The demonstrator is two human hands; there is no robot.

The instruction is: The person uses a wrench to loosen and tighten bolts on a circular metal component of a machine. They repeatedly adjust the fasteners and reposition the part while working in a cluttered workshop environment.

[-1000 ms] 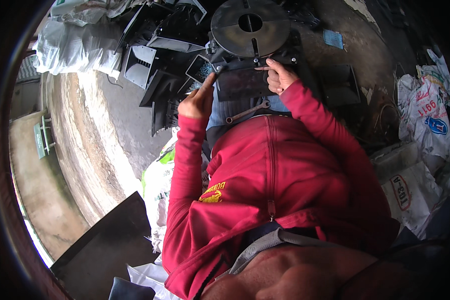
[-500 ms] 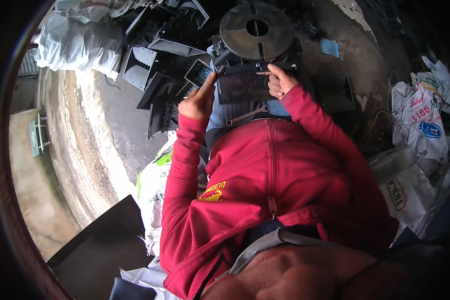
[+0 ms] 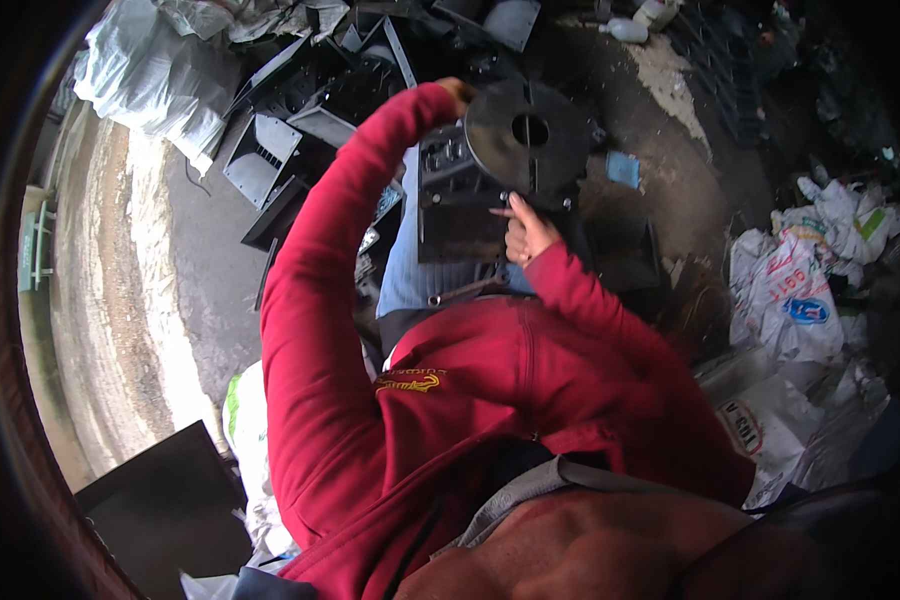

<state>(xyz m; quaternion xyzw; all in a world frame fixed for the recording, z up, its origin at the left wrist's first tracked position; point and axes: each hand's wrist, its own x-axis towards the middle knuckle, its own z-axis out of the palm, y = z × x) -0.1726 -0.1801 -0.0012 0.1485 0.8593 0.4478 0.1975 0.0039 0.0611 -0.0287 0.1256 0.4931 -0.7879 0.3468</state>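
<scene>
A dark round plate [image 3: 500, 140] with a central hole and slots sits on a black metal base [image 3: 457, 235] in front of me, above my lap. My left hand [image 3: 457, 95] is at the far left rim of the plate; its fingers are mostly hidden behind it. At the near edge of the base, my right hand [image 3: 528, 236] has its thumb and forefinger at a small bolt [image 3: 505, 198], the other fingers curled. One more bolt [image 3: 436, 198] shows to the left on the same edge. Across my lap lies a wrench [image 3: 462, 292].
Black and grey metal housings [image 3: 265, 155] are piled to the left and ahead. A plastic-wrapped bundle [image 3: 155, 80] stands far left. Printed white sacks [image 3: 795, 295] lie at right, a blue packet [image 3: 623, 169] on the floor. A dark flat panel [image 3: 175, 510] is at lower left.
My left hand has left the near left corner of the base and reached forward to the plate's far left side. My right hand stays at the bolt. The view has shifted.
</scene>
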